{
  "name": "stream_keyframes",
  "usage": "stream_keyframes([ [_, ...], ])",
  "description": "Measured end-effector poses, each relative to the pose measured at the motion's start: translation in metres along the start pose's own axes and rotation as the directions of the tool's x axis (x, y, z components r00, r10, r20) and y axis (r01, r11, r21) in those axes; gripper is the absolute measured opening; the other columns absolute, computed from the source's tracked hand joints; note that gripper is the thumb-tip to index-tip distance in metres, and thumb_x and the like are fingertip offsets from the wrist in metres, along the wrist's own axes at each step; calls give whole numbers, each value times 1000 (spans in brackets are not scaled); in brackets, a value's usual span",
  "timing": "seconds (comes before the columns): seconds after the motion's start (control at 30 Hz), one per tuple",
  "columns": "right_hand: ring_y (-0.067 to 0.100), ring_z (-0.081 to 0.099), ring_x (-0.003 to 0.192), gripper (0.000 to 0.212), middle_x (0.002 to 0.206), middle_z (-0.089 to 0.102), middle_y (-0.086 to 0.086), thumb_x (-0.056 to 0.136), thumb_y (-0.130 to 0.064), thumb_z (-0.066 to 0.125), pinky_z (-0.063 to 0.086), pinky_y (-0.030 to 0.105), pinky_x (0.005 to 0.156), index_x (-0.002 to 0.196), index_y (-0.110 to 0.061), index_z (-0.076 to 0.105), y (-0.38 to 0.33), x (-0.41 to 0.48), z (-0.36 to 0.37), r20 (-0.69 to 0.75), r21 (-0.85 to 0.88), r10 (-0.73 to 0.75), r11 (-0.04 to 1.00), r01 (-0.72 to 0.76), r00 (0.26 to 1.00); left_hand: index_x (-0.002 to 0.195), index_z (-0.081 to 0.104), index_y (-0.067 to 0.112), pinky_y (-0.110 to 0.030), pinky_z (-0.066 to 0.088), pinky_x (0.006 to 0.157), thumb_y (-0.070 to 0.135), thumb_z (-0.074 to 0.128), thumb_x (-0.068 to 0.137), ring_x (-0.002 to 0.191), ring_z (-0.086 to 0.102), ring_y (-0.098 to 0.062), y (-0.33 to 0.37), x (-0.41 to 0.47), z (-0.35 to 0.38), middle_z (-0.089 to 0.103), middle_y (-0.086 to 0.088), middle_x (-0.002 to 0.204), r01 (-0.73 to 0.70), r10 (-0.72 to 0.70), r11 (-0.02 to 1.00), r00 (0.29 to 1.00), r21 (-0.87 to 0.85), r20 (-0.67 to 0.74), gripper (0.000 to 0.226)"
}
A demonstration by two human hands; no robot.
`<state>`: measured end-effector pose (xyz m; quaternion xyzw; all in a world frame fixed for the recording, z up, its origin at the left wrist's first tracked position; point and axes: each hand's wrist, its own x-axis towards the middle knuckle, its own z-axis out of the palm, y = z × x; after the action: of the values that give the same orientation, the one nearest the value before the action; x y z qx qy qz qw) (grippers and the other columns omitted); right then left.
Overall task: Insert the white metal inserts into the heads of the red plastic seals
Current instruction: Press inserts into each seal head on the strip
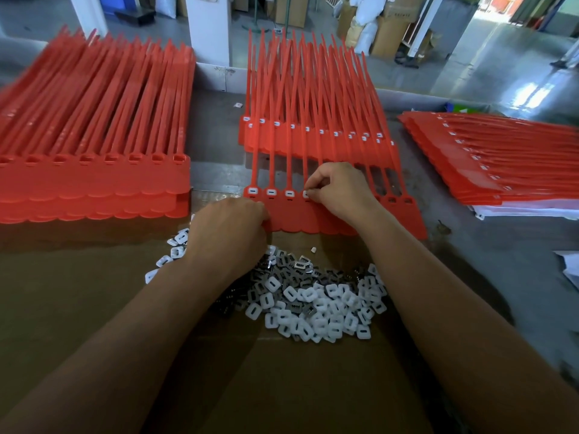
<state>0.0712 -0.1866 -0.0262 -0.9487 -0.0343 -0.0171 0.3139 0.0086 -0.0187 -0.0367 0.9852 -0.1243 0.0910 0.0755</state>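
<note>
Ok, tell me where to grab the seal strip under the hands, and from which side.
Grip the seal strip by its joined band of flat tags along the near edge, coming from the near side. That band is the wide, connected part; the thin straps point away and would likely flex. The left hand holds its left end; the right hand pinches a white insert.

- Daylight comes from the far right and glares white off the polished floor.
- My work area is evenly lit, moderately bright; soft shadows fall beside my forearms.
- Wide-angle bending at the edges; the left red seal stack bows.
- Edges smear slightly; centre is sharp.
</note>
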Motion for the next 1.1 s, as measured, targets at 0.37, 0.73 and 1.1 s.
stream_keyframes([
  [0.37,17,59,95,27,92,66,1,72,-9,76,46,28,80,65,-26,56,-10,9,-7,95,56,158,985,-164,983,105,66,21,-30,46,77,17,42,88,96,61,-19,0,-2,-1,65,2,110,0,-1,999,1000,-33,-12,29],
  [0.73,13,51,80,21,73,53,-8,74,-8,73,39,26,70,68,-22,59,-15,16,-10,156,7,193,980,-197,969,106,66,23,-28,44,74,21,43,89,96,60,-18,1,-2,-2,65,3,111,12,-13,999,1000,-41,-5,28],
  [1.1,13,54,91,13,84,54,-9,83,-16,66,47,31,81,76,-22,56,-2,-6,-1,-8,-11,4,1000,-4,1000,105,66,24,-27,42,72,20,41,89,97,60,-18,1,-2,-3,65,4,111,2,-2,1000,1000,-26,7,29],
])
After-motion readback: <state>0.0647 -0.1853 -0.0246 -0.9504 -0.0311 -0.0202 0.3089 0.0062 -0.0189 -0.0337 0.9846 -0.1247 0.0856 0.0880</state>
